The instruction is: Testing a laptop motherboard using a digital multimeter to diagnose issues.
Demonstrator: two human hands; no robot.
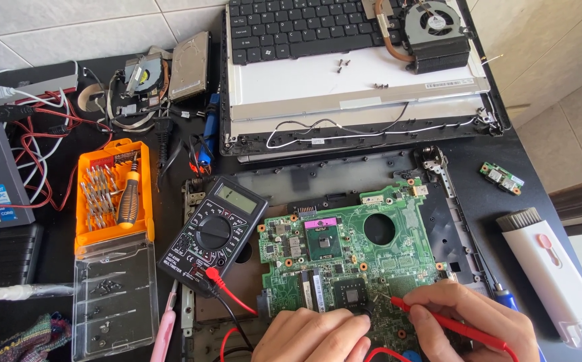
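a green circuit board (351, 248) lay flat in an opened black laptop base, a round hole near its top right. a red probe (452, 326), slanted, touched its lower edge with the tip; a black probe (366, 312) tip met it nearby.

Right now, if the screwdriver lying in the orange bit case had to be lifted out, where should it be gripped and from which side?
Probably by the black and orange handle of the screwdriver, pinched across its width from above. It lies flat, lengthwise in the open orange bit case, with bit rows close on its left, so a top-down pinch looks clearest.
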